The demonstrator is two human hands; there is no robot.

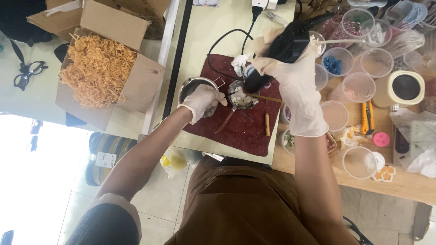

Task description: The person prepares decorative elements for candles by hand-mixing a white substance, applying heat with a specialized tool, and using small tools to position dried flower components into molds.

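Both hands gloved. Left hand [204, 100] is pinched shut on a thin stick [230, 94] poking into the small metal bowl [243, 95] of pale chunks on the dark red mat [240, 127]. Right hand [295, 86] is wrapped tight around a black heat gun [281, 50], nozzle aimed down at that bowl. Farther out, clear plastic cups [359, 86], one holding blue bits.

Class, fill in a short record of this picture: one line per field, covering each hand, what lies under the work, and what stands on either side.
Left hand: gloved, holds a thin tool tipped into the small metal cup
Right hand: gloved, grips a black corded heat tool pointed at the cup
Under the work: dark red mat
Also on mat: metal pot, wooden sticks
Right side: clear plastic cups
Left side: cardboard box of shredded straw
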